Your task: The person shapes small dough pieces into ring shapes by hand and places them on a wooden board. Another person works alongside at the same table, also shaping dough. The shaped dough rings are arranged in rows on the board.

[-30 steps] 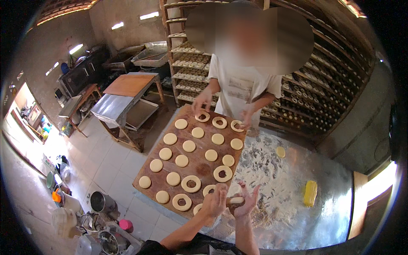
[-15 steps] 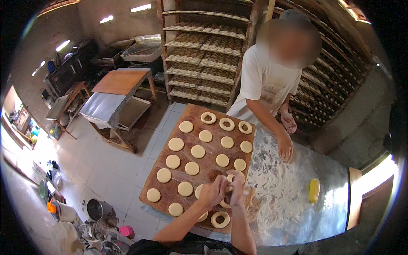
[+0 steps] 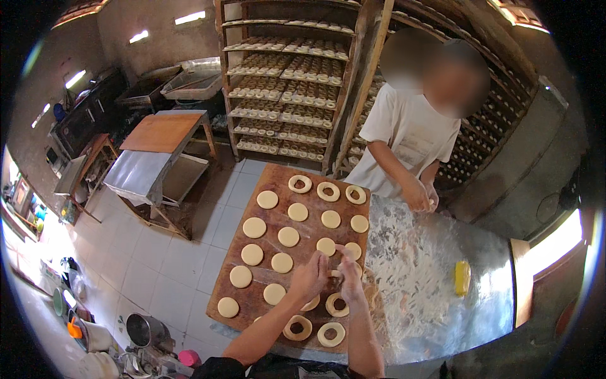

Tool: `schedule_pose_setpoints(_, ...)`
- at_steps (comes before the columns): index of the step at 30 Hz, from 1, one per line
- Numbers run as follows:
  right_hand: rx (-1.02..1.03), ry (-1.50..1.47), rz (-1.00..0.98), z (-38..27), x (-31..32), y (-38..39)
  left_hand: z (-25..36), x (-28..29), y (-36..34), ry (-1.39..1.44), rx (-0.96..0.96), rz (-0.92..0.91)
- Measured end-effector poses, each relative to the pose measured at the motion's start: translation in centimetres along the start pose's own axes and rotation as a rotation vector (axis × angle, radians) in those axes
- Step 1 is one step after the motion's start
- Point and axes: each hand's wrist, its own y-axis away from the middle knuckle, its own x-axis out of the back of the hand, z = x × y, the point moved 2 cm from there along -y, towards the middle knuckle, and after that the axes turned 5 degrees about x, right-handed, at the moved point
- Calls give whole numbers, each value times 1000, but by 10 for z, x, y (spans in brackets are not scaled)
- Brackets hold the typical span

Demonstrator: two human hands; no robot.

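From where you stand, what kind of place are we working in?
Most likely a small bakery workshop: dough rounds and rings on a wooden board, a tall rack of filled trays, and a floured metal table.

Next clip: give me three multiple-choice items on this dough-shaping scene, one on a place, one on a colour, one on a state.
1. Where does the wooden board lie?
A. on the floured table, at its left
B. on the floor
C. on the rack

2. What colour is the small block on the floured table?
A. blue
B. yellow
C. black

3. What are the left hand and right hand doing?
A. resting apart
B. hanging off the table
C. meeting over a dough piece

Answers: 1 A, the board covers the table's left part. 2 B, it shows yellow. 3 C, the fingers close together above the board.
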Motion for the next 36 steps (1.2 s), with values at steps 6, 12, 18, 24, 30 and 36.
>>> schedule_pose_setpoints(6,-185,626,113,0,-12,-34,-22,-10,-64,-198,-60,199)
schedule_pose_setpoints(12,-199,1399,-68,-2,-13,-25,-45,7,-47,-639,-70,212)
schedule_pose_setpoints(18,-128,1608,-190,31,-24,-27,-47,7,-34,-703,-98,236)
schedule_pose_setpoints(24,-58,1548,-130,18,-31,-22,-55,21,-34,-684,-123,236)
schedule_pose_setpoints(30,58,1594,-372,37,-77,-18,-116,87,-22,-772,91,603)
schedule_pose_setpoints(36,222,1294,-478,69,-130,-28,-133,100,-20,-655,-69,402)
